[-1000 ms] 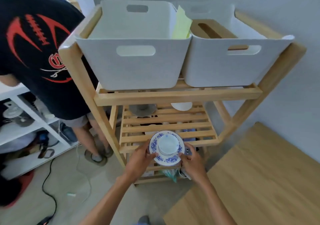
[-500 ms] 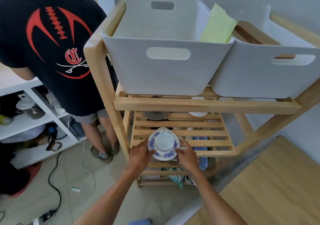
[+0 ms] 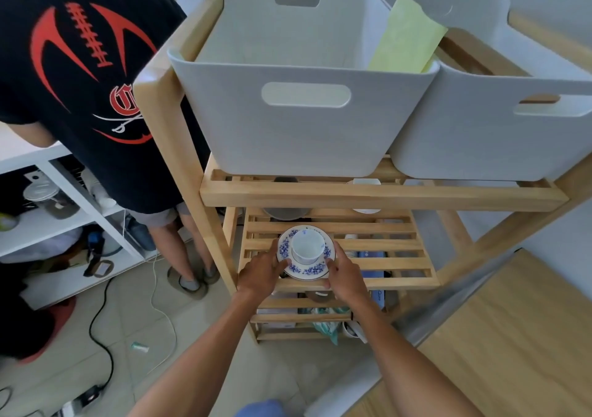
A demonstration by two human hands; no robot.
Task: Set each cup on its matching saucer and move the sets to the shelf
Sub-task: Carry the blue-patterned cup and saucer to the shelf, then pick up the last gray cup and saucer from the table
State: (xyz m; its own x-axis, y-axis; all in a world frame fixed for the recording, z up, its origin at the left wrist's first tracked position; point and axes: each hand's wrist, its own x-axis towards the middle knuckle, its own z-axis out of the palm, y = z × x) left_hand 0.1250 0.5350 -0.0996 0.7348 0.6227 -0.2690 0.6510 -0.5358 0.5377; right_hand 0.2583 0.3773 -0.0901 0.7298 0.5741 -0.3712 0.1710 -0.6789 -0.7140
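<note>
A white cup [image 3: 306,246] with faint blue marks stands on a white saucer [image 3: 308,268] with a blue floral rim. My left hand [image 3: 263,272] grips the saucer's left edge and my right hand [image 3: 346,275] grips its right edge. The set is over the front slats of the wooden shelf's middle level [image 3: 397,267], at its left part. Whether it rests on the slats or hovers just above, I cannot tell. Further back on that level a dark set [image 3: 286,213] and a white set [image 3: 366,210] show partly under the top rail.
Two grey bins [image 3: 288,121] [image 3: 499,128] fill the shelf's top level, a yellow sheet [image 3: 407,35] between them. A person in a dark shirt [image 3: 80,80] stands close on the left. Cables [image 3: 99,336] lie on the floor. A wooden table [image 3: 512,352] is at the right.
Both hands have carried the cup and saucer forward and inward, from in front of the shelf to over its middle level. My view has moved closer and lower.
</note>
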